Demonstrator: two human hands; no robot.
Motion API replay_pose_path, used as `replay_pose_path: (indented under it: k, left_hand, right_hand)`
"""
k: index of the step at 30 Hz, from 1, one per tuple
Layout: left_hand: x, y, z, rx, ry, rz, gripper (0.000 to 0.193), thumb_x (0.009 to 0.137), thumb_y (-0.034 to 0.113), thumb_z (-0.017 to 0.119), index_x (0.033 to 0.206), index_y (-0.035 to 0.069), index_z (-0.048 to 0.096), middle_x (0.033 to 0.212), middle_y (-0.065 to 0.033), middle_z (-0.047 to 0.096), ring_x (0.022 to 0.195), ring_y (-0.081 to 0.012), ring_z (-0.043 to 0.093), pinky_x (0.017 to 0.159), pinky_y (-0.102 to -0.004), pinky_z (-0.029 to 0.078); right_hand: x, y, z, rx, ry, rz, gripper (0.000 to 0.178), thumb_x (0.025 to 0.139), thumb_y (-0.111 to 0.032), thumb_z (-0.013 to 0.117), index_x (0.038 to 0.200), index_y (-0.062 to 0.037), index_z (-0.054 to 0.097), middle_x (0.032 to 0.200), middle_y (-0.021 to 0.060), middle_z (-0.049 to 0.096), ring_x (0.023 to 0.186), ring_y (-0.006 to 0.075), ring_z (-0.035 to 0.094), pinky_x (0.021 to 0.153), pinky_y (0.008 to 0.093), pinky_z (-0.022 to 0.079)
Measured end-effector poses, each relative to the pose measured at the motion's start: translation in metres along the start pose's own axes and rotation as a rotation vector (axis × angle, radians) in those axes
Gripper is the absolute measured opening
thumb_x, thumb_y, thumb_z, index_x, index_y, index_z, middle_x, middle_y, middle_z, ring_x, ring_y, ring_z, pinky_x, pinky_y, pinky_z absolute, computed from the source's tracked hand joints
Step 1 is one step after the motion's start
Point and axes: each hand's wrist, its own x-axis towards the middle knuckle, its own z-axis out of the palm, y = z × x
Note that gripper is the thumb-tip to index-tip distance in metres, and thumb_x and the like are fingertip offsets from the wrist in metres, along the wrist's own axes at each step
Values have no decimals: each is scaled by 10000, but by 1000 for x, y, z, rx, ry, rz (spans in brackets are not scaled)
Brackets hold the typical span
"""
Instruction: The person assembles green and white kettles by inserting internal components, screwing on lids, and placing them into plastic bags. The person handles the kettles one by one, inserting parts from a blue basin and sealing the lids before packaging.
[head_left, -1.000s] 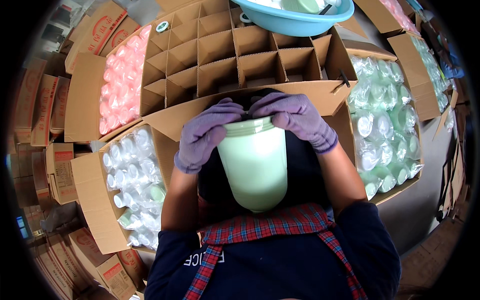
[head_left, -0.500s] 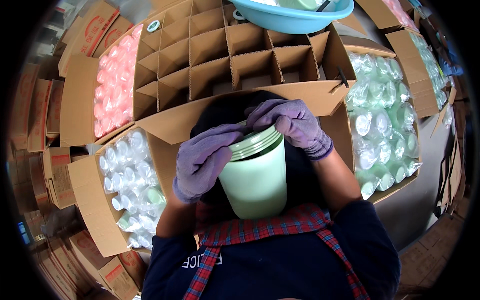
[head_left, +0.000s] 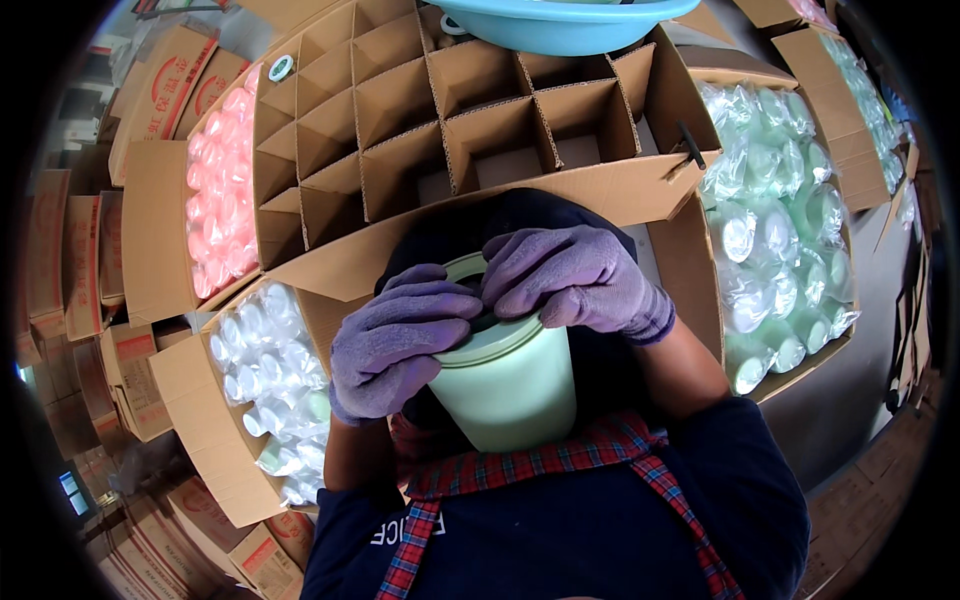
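Observation:
A mint-green plastic container (head_left: 510, 405), shaped like a tall tapered cup, stands upright in front of my body, near my plaid apron. A matching green ring-shaped rim piece (head_left: 490, 343) sits on its top, around a dark opening. My left hand (head_left: 405, 340), in a purple-grey knit glove, is closed over the left side of this rim piece. From the far right side, my right hand (head_left: 575, 280), gloved alike, curls its fingers over the same piece. Both sets of fingertips lie over the opening, which hides part of the rim and the inside.
Ahead stands a large cardboard box (head_left: 480, 150) with divider cells, a blue basin (head_left: 570, 28) at its far edge. Bagged pink (head_left: 222, 190), clear-white (head_left: 265, 350) and green containers (head_left: 770, 230) fill boxes around me. A small round lid (head_left: 281, 68) rests on the dividers.
The ridged rim piece was tilted with a gap above the container; now it sits down on the top. My fingers have moved inward over the opening.

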Motion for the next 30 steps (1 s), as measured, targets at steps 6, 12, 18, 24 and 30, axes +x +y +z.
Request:
replay_pose_path:
  k: [6, 12, 18, 24, 30]
  left_hand:
    - [-24, -11, -4, 270, 50, -457, 478, 999, 242, 428, 1346, -48, 583, 1406, -267, 562, 1368, -383, 494, 1183, -449, 289]
    - [-33, -30, -4, 376, 70, -616, 495, 1049, 249, 300, 1411, 3, 532, 1493, -261, 485, 1457, -384, 389, 1230, -436, 163]
    - [-36, -6, 7, 570, 102, -565, 430, 973, 120, 399, 1320, -59, 578, 1426, -216, 549, 1431, -359, 415, 1237, -435, 129]
    - [-10, 13, 18, 389, 114, -271, 384, 997, 164, 389, 1229, -46, 612, 1421, -219, 547, 1399, -317, 452, 1200, -423, 184]
    - [-16, 21, 28, 535, 194, -365, 541, 1013, 307, 314, 1281, -65, 601, 1453, -204, 539, 1432, -339, 424, 1230, -471, 102]
  right_hand:
    - [4, -77, 40, -482, -11, -107, 641, 969, -525, 553, 1208, 65, 630, 1259, 255, 611, 1132, 460, 600, 1004, 544, 453]
    - [4, -71, 49, -675, 53, 11, 597, 978, -442, 526, 1262, 79, 596, 1254, 290, 621, 1204, 450, 592, 1077, 535, 425]
    - [-14, -35, 34, -778, 329, -12, 479, 955, -244, 604, 1311, 75, 571, 1289, 240, 611, 1156, 450, 577, 1059, 514, 427]
    - [-6, -47, 48, -721, 160, -2, 689, 922, -515, 587, 1305, 57, 569, 1276, 251, 608, 1175, 430, 582, 1020, 521, 437]
    - [16, -81, 52, -722, -44, 135, 687, 962, -570, 520, 1247, 50, 606, 1241, 265, 620, 1163, 420, 605, 981, 475, 479]
